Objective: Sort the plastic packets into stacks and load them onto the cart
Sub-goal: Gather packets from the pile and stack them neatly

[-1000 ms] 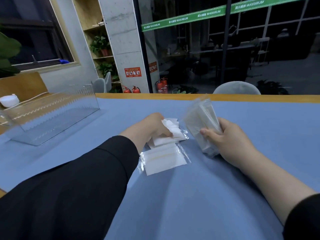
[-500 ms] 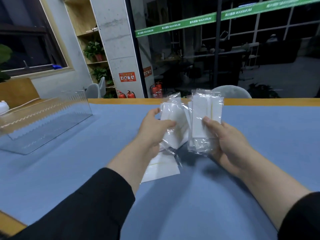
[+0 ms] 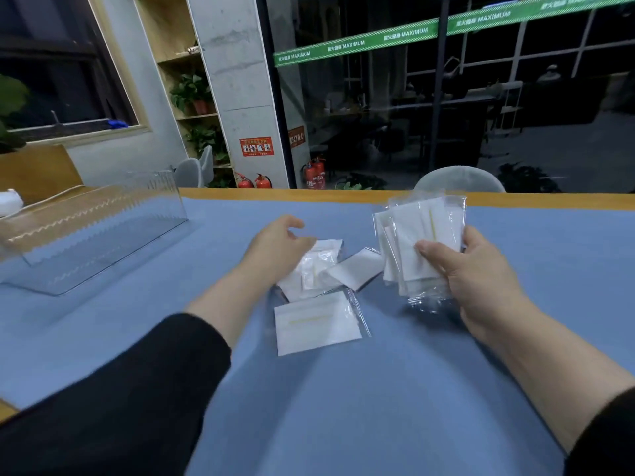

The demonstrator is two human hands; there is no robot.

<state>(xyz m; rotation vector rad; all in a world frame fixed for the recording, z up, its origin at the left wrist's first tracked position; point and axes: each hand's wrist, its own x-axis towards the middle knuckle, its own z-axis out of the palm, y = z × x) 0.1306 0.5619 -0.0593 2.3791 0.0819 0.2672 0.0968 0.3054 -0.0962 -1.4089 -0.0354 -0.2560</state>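
My right hand (image 3: 477, 280) grips an upright bundle of clear plastic packets (image 3: 417, 231) with white contents, thumb across the front. My left hand (image 3: 275, 249) hovers with relaxed, spread fingers over a small heap of loose packets (image 3: 318, 266) on the blue table; it holds nothing. One flat packet (image 3: 316, 322) lies alone nearer to me, and another packet (image 3: 357, 269) lies between the heap and the bundle.
A clear plastic bin (image 3: 92, 231) lies on the table's left. A blue cloth covers the table (image 3: 343, 407), whose wooden far edge (image 3: 309, 194) runs across. A grey chair back (image 3: 458, 180) rises behind that edge. A white object (image 3: 10, 202) sits at far left.
My left hand has passed its packet to the bundle in my right hand and dropped back over the loose heap, empty. The right-hand bundle is thicker and has shifted right.
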